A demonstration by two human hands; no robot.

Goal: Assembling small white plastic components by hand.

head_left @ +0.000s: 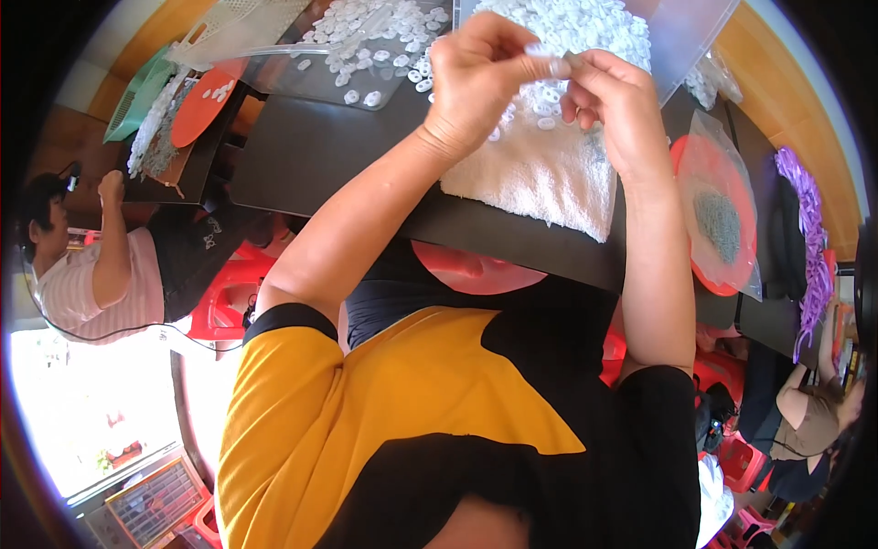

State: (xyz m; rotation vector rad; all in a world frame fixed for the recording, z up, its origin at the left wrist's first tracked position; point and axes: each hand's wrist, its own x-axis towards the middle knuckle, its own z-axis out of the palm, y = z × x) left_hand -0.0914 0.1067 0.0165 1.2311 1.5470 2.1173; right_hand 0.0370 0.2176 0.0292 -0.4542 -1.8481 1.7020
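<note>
Over the far side of the dark table (315,156), my two hands meet fingertip to fingertip. My left hand (468,84) pinches a small white plastic piece (536,50) between thumb and fingers. Thumb and forefinger of my right hand (620,96) are pressed together beside it; whatever they grip is too small to make out. Below them lies a cream towel (540,183) with a few white pieces on its far end. Behind the hands, a clear plastic bin (690,32) holds a heap of similar white oval pieces (594,23).
More white pieces lie on a clear tray (370,96) at far left. Rightward, a bag of grey small parts (718,224) rests on a red plate (681,156). Purple strips (809,238) hang farther right. People sit at left (96,265) and right (805,412).
</note>
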